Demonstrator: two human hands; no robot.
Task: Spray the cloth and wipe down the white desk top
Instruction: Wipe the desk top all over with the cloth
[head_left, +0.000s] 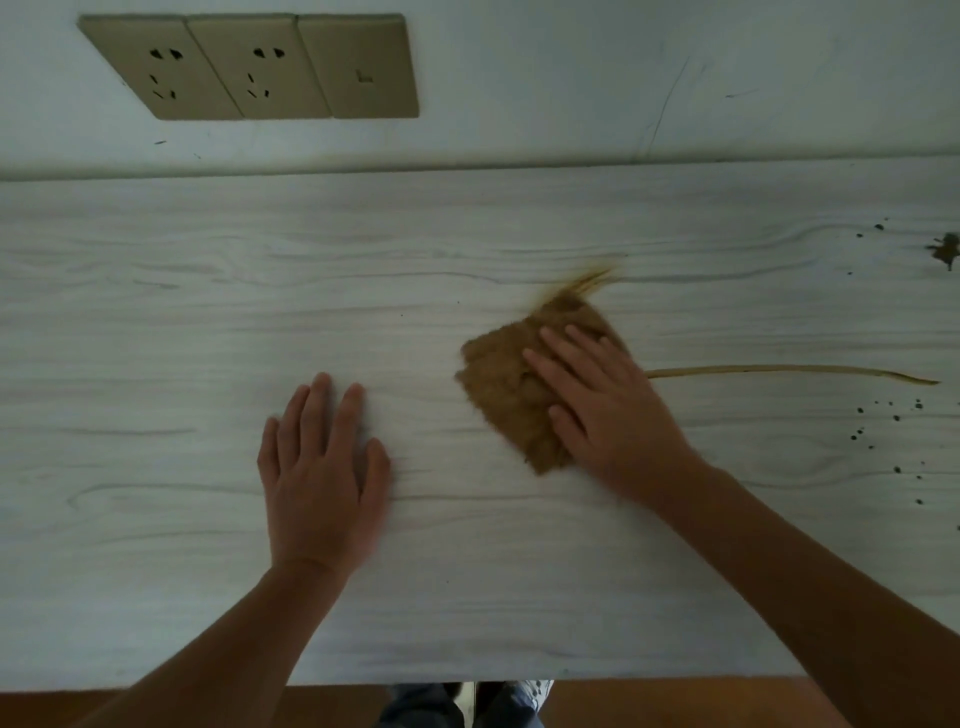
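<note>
A folded brown cloth (506, 387) lies on the white wood-grain desk top (182, 312), right of centre. My right hand (605, 402) presses flat on the cloth's right half, fingers spread and pointing up-left. My left hand (322, 467) rests flat on the bare desk to the cloth's left, holding nothing. A thin brown streak (789, 370) runs rightward from the cloth, and a short brown smear (587, 280) fans out above it. No spray bottle is in view.
Dark specks (883, 431) and a brown splat (944, 251) mark the desk's right end. The desk backs onto a white wall with a beige socket panel (254, 65). The front edge (467, 675) runs along the bottom, with brown floor beyond.
</note>
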